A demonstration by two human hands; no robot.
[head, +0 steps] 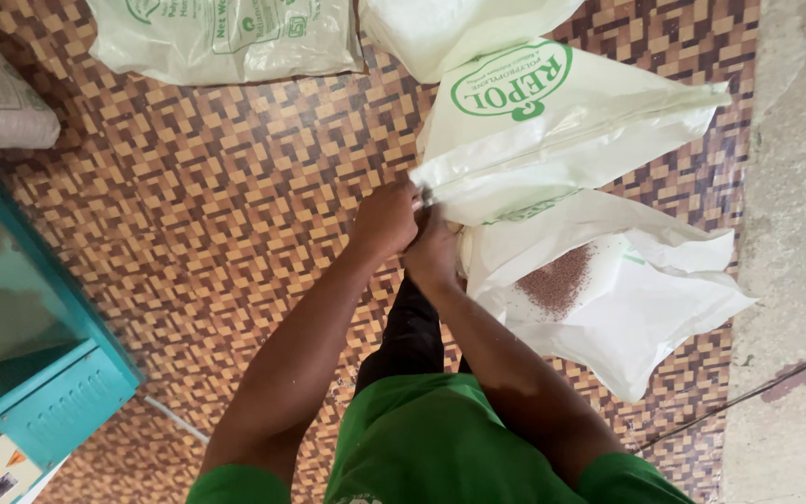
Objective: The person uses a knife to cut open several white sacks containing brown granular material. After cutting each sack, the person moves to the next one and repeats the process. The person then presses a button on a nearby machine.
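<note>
Glossy woven-plastic sack (562, 140) (slightly creased), matt patterned vinyl floor (235, 187).

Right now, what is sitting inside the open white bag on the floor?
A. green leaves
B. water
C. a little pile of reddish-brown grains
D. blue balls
C: a small heap of reddish-brown grains lies inside the open white bag, just right of the two hands, left hand and right hand, which grip the edge of another white bag.

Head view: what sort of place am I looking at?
Probably a small workshop or plant handling bulk granules: large white woven plastic sacks on a brown patterned floor, reddish-brown granules on one sack, and a teal metal machine.
</note>
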